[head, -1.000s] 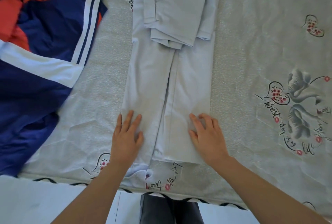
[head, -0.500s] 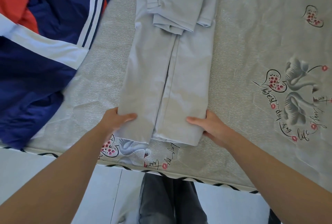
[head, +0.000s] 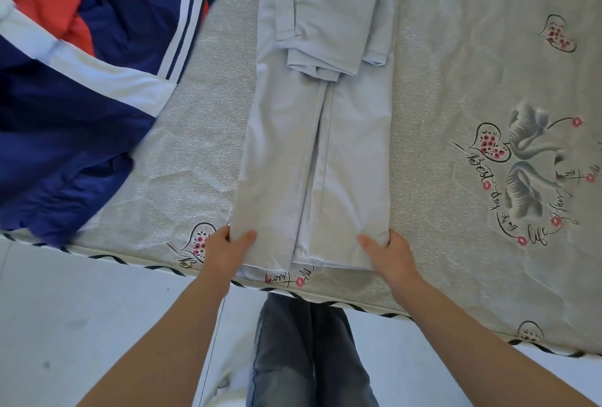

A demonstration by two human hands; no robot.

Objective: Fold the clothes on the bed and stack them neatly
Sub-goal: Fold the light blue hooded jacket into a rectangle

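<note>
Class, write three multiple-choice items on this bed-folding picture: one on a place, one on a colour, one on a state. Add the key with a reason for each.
1. Where does the navy jacket lie relative to the pale garment?
A left
B right
C on top
2. What colour is the jacket's patch at top left?
A green
B red
C yellow
3. How do both hands hold the garment?
A palms flat on it
B gripping its near corners
C not touching

Key: 1 A, it covers the bed's left side. 2 B, red shows beside navy. 3 B, left hand and right hand have thumbs over the hem.

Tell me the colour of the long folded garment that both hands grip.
The long folded garment is plain pale grey-blue, without pattern; the head view shows it best.
</note>
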